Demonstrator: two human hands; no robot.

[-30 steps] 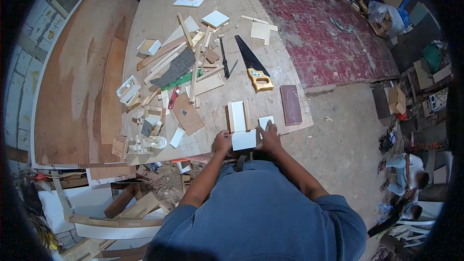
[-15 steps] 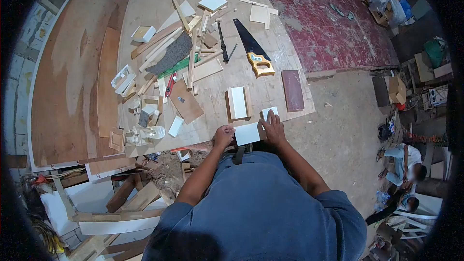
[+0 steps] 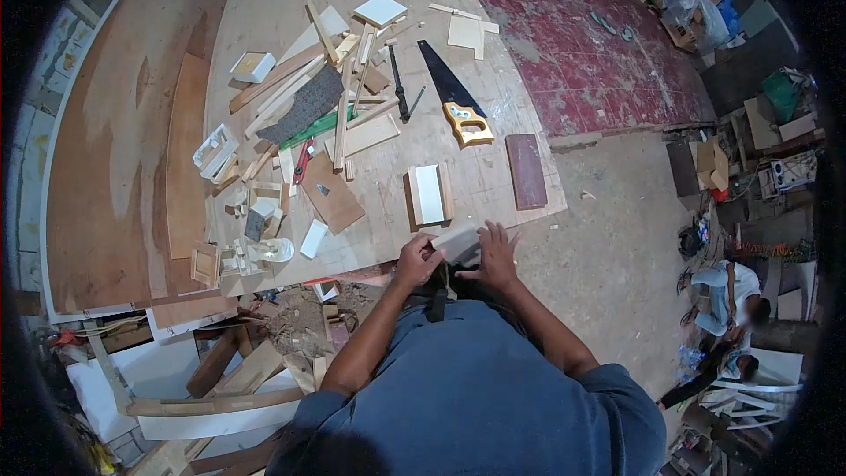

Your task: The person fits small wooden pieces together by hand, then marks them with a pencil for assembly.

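Note:
A small pale panel [image 3: 459,244] is tilted up at the table's front edge, close to my body. My left hand [image 3: 418,261] pinches its left end between thumb and fingers. At the panel's right end, my right hand [image 3: 496,257] has its fingers spread and its thumb apart, right at the edge. Just beyond my hands lies a wooden piece with a white top strip [image 3: 429,195] and raised wood sides. A dark red rectangular block [image 3: 526,171] lies to the right of it.
A handsaw [image 3: 460,106] lies further back on the plywood table [image 3: 379,198]. Wood strips [image 3: 344,115], a grey abrasive sheet [image 3: 304,107] and a red cutter [image 3: 302,161] are heaped left of centre. A clear jar [image 3: 275,250] is near the front left. People sit at far right.
The panel has turned from lying face up to tilted. My right hand has come off the small white block, which no longer shows on the table, and its fingers have spread.

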